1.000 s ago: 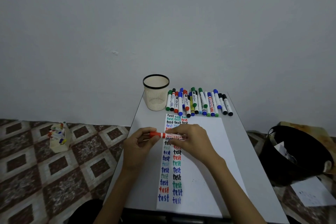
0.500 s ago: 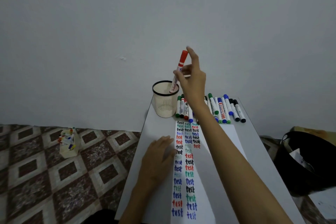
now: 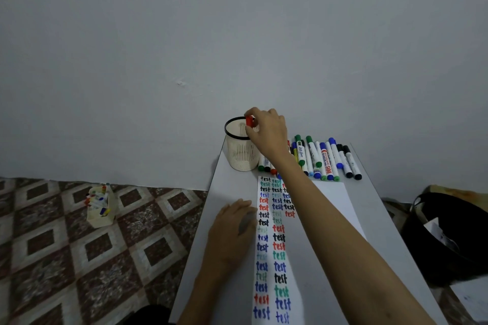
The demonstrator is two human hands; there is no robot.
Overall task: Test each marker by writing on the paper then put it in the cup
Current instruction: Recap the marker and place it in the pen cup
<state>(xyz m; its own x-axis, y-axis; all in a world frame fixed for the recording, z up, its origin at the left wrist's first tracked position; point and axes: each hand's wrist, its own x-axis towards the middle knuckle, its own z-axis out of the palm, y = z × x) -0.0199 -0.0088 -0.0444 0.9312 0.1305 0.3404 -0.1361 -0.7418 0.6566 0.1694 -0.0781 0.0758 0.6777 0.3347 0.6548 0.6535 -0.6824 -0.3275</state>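
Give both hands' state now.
Left hand: open, flat on the table, holding nothing.
Right hand: pinching the red marker in the cup.

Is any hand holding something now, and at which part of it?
The right hand pinches the red marker; the grip is at its red top end, the rest down in the cup. The left hand holds nothing, resting by the paper.

I see a cream slotted plastic cup with a black rim, and at its mouth a red-capped marker. Right of the cup lie white-barrelled markers capped green, blue and black. Below the cup, a white paper sheet bears "test" in black, green, blue and red. Left of it are brown-and-cream diamond-patterned floor tiles.
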